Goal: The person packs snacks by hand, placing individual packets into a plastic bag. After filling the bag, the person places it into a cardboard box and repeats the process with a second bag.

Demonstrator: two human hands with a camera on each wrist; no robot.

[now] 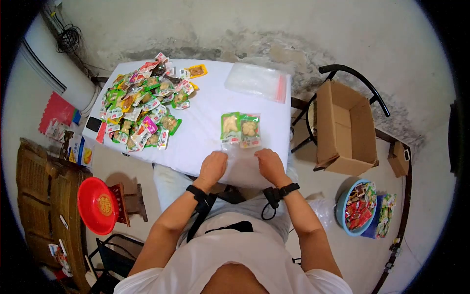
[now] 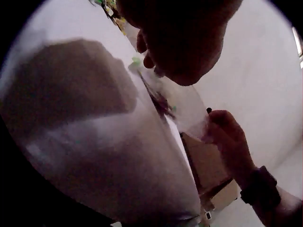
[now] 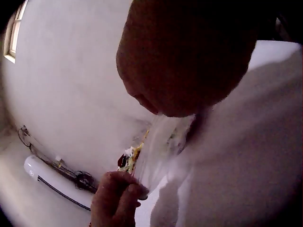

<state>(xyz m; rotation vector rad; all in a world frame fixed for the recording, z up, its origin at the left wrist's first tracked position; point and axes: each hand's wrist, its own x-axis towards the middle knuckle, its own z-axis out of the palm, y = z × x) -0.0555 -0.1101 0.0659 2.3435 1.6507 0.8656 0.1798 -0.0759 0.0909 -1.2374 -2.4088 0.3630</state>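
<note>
A clear plastic bag lies over the table's near edge, between the two hands. My left hand pinches its left side, and my right hand pinches the right side. Two green-edged food packets, one beside the other, lie side by side at the bag's far end; they look to be inside. In the left wrist view the clear film stretches towards the right hand. From the right wrist, the left hand grips the edge of the film.
A heap of mixed packets covers the table's left part, near a phone. Flat clear bags lie at the back right. Right of the table are a cardboard box and a blue basin; a red basin is at left.
</note>
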